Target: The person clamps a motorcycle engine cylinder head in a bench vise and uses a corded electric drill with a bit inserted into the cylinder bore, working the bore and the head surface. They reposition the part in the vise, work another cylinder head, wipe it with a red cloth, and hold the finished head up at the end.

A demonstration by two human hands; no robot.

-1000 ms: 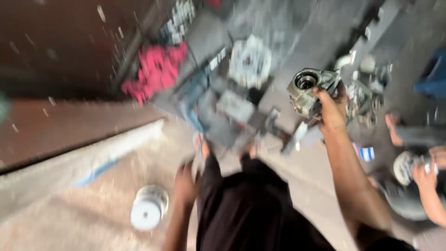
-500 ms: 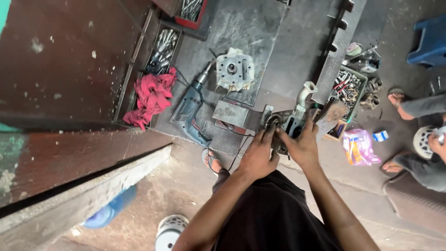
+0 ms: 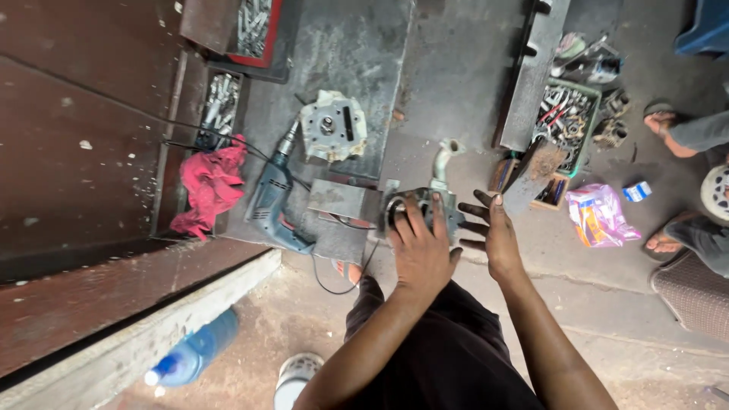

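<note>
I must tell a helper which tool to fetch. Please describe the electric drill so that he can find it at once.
Start at the dark metal sheet on the floor. At its near left edge, beside the pink rag, lies the electric drill. It alone has a blue-grey pistol body and a trailing black cord.

The left hand lies fingers spread over a grey metal engine part with a round opening. The right hand hovers open just right of it. A blue electric drill lies to the left, beside a crumpled red rag.
</note>
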